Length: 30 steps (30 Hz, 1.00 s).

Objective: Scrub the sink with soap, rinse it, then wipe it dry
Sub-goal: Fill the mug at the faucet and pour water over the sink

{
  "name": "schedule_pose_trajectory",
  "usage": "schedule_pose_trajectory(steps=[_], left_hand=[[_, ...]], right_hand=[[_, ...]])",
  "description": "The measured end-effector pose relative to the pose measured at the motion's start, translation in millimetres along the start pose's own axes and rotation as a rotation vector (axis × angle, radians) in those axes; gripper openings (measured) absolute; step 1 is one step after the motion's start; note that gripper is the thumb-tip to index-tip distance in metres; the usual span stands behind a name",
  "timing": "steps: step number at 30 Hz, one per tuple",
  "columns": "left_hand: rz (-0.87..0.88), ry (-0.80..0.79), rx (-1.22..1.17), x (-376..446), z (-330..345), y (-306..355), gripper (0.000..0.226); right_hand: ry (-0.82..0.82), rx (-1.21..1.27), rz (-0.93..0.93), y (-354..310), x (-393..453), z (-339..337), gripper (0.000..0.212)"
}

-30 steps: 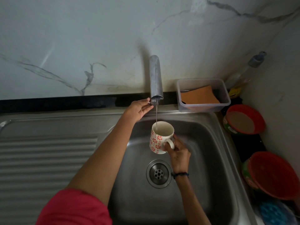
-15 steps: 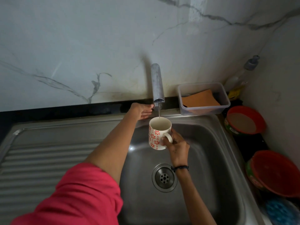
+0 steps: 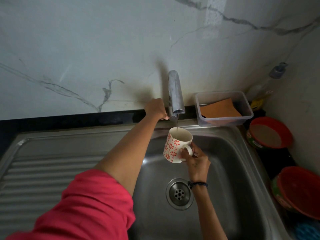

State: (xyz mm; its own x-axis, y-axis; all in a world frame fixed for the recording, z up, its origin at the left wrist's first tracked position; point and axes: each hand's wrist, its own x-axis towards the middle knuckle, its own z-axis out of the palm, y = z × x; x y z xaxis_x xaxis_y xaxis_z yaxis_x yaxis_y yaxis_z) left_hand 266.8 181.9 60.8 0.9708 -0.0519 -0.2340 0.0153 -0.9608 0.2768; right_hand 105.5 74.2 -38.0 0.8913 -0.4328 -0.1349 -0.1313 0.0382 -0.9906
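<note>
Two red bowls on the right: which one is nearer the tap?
The far red bowl, beside the clear plastic container. The near red bowl sits lower in the frame, alongside the drain.

The person wears a red-pink top. Its sleeve [image 3: 83, 207] covers only the upper part of the left arm and ends in a soft, slightly folded edge, so the forearm below it is bare down to the left hand [image 3: 155, 110]. The right arm is bare as far as it is in view. Around the right wrist, just below the right hand [image 3: 197, 163], there is a thin dark cord bracelet [image 3: 197, 184] with a small knot.
</note>
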Motion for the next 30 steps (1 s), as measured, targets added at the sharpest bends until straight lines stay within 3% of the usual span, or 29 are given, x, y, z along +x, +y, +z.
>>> schedule_pose_trajectory(steps=[5, 11, 18, 27, 30], left_hand=[[0.077, 0.054, 0.102, -2.0, 4.5, 6.4, 0.032], [0.103, 0.036, 0.083, 0.1, 6.0, 3.6, 0.033], [0.119, 0.076, 0.090, 5.6, 8.9, 3.6, 0.018], [0.082, 0.028, 0.079, 7.0, 5.0, 4.5, 0.030], [0.076, 0.055, 0.053, 7.1, 6.8, 5.4, 0.024]], right_hand=[[0.016, 0.004, 0.027, -2.3, -2.5, -0.7, 0.043], [-0.043, -0.044, 0.014, -1.1, -6.4, -2.0, 0.028], [-0.060, -0.068, -0.013, -1.9, -8.5, 4.5, 0.037], [-0.052, -0.090, -0.017, 2.7, -7.8, 6.7, 0.036], [-0.058, -0.082, -0.011, 5.7, -8.3, 7.7, 0.036]])
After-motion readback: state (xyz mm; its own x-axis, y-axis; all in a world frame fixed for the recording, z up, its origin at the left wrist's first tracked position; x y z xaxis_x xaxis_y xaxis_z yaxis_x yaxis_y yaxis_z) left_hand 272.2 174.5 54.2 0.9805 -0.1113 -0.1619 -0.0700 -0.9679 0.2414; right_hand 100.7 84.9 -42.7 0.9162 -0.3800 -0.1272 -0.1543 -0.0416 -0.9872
